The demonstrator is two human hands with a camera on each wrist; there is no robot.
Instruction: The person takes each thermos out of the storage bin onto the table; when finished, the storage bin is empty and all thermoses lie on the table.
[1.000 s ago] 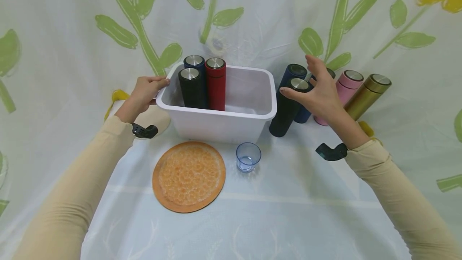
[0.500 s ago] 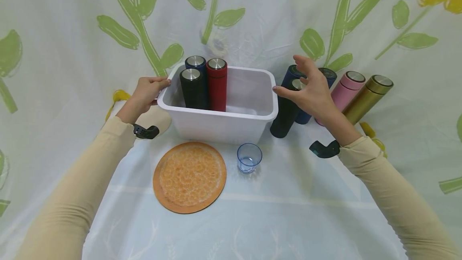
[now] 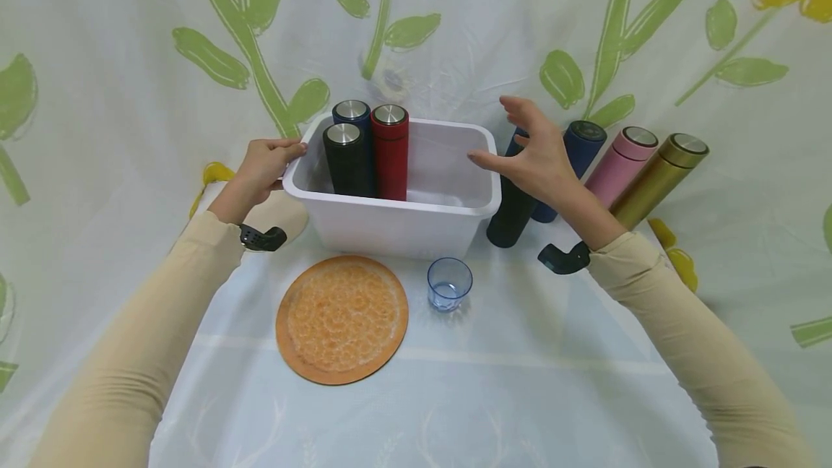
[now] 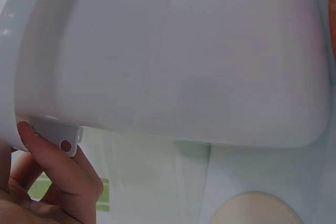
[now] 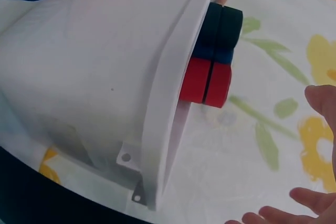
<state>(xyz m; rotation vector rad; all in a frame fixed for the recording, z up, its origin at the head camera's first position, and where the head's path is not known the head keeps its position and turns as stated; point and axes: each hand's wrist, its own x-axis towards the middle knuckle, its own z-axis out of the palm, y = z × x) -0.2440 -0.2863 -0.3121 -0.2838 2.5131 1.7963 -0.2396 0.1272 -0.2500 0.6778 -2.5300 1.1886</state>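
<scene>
A white plastic tub (image 3: 403, 226) stands at the back of the table. Inside its left half are a black flask (image 3: 347, 165), a blue flask (image 3: 352, 111) and a red flask (image 3: 390, 154), all upright with steel lids. My left hand (image 3: 260, 165) grips the tub's left rim; in the left wrist view its fingers (image 4: 60, 174) curl under that rim beside a small tab. My right hand (image 3: 539, 157) is spread above the tub's right rim, holding nothing. Behind and below it, another black flask (image 3: 510, 215) leans against the tub, partly hidden by the hand.
Right of the tub are a blue flask (image 3: 585, 144), a pink flask (image 3: 620, 165) and a gold flask (image 3: 659, 175). In front stand a blue-tinted glass (image 3: 448, 287) and a round orange mat (image 3: 341, 320). A beige disc (image 3: 273, 219) lies left. A flowered curtain (image 3: 481, 35) hangs behind.
My right hand has moved left from the flasks on the right to the tub's right rim, with fingers still spread. The left hand and tub have stayed in place.
</scene>
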